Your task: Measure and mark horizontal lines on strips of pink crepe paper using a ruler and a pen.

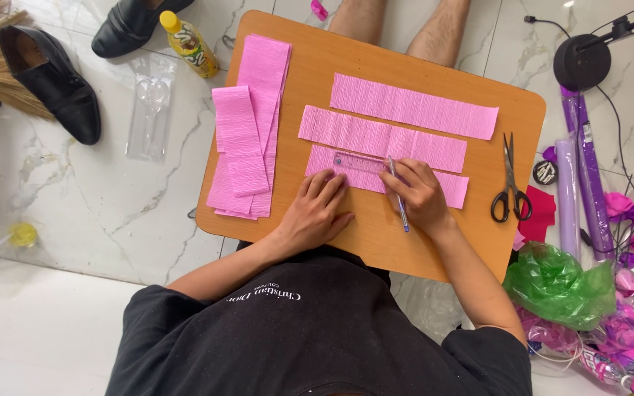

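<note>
My left hand [315, 213] lies flat with fingers spread, pressing the near end of a clear plastic ruler [357, 162] onto the nearest pink crepe paper strip [450, 188]. My right hand [418, 193] grips a blue pen [399, 199], its tip up against the ruler's edge. Two more pink strips lie beyond, a middle strip [381, 138] and a far strip [413, 106]. All rest on a small wooden table [376, 235].
A stack of folded pink crepe paper [249, 125] covers the table's left side. Black scissors [510, 182] lie at the right edge. On the floor are black shoes [56, 81], a yellow bottle [189, 44], a green plastic bag [559, 284], purple paper rolls [577, 183] and paper flowers [629, 220].
</note>
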